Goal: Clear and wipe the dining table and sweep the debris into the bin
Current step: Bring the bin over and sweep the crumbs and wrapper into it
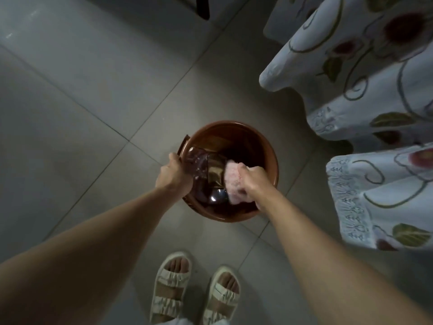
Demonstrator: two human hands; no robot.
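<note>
I stand over the one brown bin (pixel 262 146) on the floor tiles (pixel 82 95), holding both arms out so that whatever comes loose drops inside rather than on the tiles. My left hand (pixel 174 174) curls round the edge of a single dark tray (pixel 201 168), tilted over the bin's left rim so the crumbs can slide off; it may be a dustpan, I cannot tell which. My right hand (pixel 251 181) is clenched round one pink cloth (pixel 232 181), bunched against the tray's lower edge, I judge to brush the debris down. Inside the bin I make out a brownish wrapper and something shiny, too dark to count. The dining table is beside me on the right, only its flowered tablecloth (pixel 365 73) showing. My two sandals (pixel 194 292) stand just short of the bin.
</note>
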